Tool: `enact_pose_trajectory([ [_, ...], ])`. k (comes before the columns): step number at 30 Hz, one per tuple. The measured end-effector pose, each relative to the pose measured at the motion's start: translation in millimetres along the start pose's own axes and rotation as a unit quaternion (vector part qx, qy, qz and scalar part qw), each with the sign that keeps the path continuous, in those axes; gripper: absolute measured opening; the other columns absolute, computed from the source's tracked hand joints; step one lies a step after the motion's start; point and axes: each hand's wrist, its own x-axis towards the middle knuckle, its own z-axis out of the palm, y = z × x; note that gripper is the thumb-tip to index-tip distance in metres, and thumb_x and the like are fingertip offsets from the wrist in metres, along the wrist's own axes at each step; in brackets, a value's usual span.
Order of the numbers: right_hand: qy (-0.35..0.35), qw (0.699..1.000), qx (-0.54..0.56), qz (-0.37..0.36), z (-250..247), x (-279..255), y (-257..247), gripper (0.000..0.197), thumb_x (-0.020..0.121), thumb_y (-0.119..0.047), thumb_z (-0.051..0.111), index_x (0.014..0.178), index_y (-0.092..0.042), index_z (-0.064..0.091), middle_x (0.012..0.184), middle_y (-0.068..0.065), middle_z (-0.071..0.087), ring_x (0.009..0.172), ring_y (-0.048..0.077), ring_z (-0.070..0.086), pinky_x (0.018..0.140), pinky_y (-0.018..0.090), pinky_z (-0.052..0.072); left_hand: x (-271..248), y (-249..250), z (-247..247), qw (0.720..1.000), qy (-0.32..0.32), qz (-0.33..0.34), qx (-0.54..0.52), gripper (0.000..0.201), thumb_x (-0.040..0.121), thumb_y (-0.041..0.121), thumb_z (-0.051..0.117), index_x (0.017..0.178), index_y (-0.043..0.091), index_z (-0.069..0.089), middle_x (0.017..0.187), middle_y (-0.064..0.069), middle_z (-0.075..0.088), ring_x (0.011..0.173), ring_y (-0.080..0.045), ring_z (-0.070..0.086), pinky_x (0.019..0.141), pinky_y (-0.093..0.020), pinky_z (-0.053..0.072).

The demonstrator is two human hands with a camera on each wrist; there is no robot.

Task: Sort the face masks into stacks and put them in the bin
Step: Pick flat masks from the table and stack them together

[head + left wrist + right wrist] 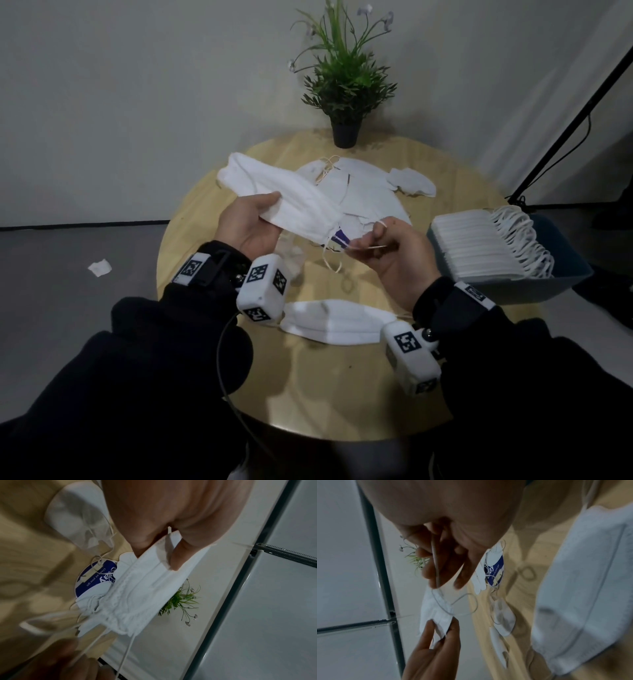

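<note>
Left hand: the left hand (247, 222) pinches one end of a white face mask (301, 209) between thumb and fingers, holding it raised above the round wooden table (342, 387); the left wrist view shows the thumb (178, 555) pressed on the pleated fabric.
Right hand: the right hand (394, 253) has its fingers curled round the ear loop (380, 224) at the mask's other end, pulling the cord taut.
Held mask: it stretches between both hands, slanting from upper left down to the right, clear of the table.
Loose masks: a heap of white masks (363, 185) lies at the table's middle, beyond the hands, with a blue and white printed label (92, 580) partly under them.
Near mask: 1 flat mask (334, 320) lies on the table just below the wrists.
Bin: a blue-grey bin (565, 274) stands at the table's right edge, holding a tidy row of stacked masks (479, 243) with their loops to the right.
Plant: a potted plant (346, 85) stands at the far edge.
Floor: a crumpled white scrap (100, 267) lies left of the table.
</note>
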Motion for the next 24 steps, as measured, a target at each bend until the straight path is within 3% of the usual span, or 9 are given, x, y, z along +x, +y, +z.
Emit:
enact_pose_trajectory([
  [4,-0.011,0.994,-0.109,0.013,4,-3,3,0.017,0.092,-0.021,0.056,0.077,-0.013,0.052,0.051,0.003,0.030,0.048,0.021,0.032,0.060,0.036,0.040,-6,-2,1,0.999,-0.029,-0.020,-0.007,0.046,0.096,-0.007,0.057,0.142,-0.005,0.051,0.132,-0.023,0.068,0.119,-0.040,0.069,0.107,-0.053,0.053],
  [7,0.028,0.965,-0.261,0.009,3,-1,14,0.040,0.087,-0.042,0.081,0.092,-0.018,0.049,0.052,-0.008,0.037,0.049,0.014,0.029,0.054,0.030,0.028,-13,-6,5,0.997,-0.064,-0.035,-0.010,0.045,0.097,-0.004,0.059,0.142,-0.006,0.052,0.133,-0.022,0.068,0.120,-0.038,0.069,0.106,-0.050,0.054],
  [9,0.045,0.950,-0.307,0.009,2,-1,19,0.042,0.083,-0.042,0.085,0.093,-0.021,0.050,0.051,-0.016,0.046,0.050,0.009,0.035,0.052,0.026,0.030,-16,-11,6,0.997,-0.072,-0.040,-0.001,0.044,0.098,-0.001,0.062,0.141,-0.005,0.055,0.132,-0.021,0.069,0.120,-0.037,0.070,0.104,-0.049,0.055],
  [11,0.050,0.946,-0.321,-0.008,0,-1,20,0.029,0.088,-0.029,0.081,0.083,-0.019,0.054,0.053,-0.010,0.044,0.051,0.014,0.033,0.050,0.027,0.028,-17,-15,7,0.997,-0.073,-0.038,0.008,0.045,0.098,0.000,0.063,0.142,-0.004,0.055,0.132,-0.020,0.070,0.119,-0.035,0.070,0.099,-0.047,0.059],
  [14,0.085,0.958,-0.274,-0.001,1,-1,14,0.011,0.090,-0.010,0.064,0.079,-0.009,0.068,0.059,0.001,0.041,0.054,0.017,0.032,0.052,0.030,0.026,-16,-13,5,0.998,-0.047,-0.008,0.038,0.047,0.096,0.004,0.069,0.141,0.001,0.057,0.130,-0.017,0.072,0.117,-0.033,0.072,0.091,-0.046,0.062],
  [16,0.118,0.971,-0.207,0.009,-1,-1,8,0.017,0.088,-0.008,0.060,0.074,-0.008,0.069,0.062,0.002,0.052,0.057,0.017,0.045,0.054,0.030,0.038,-15,-6,0,0.992,0.001,0.068,0.107,0.045,0.093,0.008,0.075,0.135,0.004,0.062,0.122,-0.014,0.075,0.111,-0.030,0.074,0.089,-0.045,0.063],
  [18,0.126,0.989,-0.069,0.018,-5,-2,-1,0.026,0.089,-0.008,0.053,0.064,-0.011,0.059,0.070,0.005,0.061,0.069,0.021,0.058,0.065,0.034,0.051,-13,5,-7,0.972,0.045,0.150,0.176,0.030,0.090,0.009,0.078,0.118,0.007,0.068,0.109,-0.010,0.079,0.098,-0.025,0.078,0.082,-0.040,0.064],
  [21,0.103,0.990,0.100,0.013,-10,-10,-21,0.020,0.080,-0.010,0.048,0.061,-0.014,0.042,0.074,0.013,0.062,0.083,0.029,0.067,0.089,0.039,0.055,-14,26,-22,0.960,0.057,0.186,0.203,0.008,0.092,0.007,0.074,0.090,0.011,0.068,0.083,-0.005,0.076,0.075,-0.019,0.075,0.070,-0.032,0.061],
  [24,0.101,0.986,0.130,-0.011,-15,-22,-43,0.017,0.065,-0.017,0.051,0.063,-0.018,0.035,0.059,0.003,0.035,0.055,0.020,0.045,0.071,0.031,0.053,-15,47,-39,0.963,0.063,0.160,0.208,0.008,0.095,0.008,0.071,0.088,0.012,0.070,0.073,-0.002,0.073,0.067,-0.014,0.071,0.064,-0.026,0.059],
])
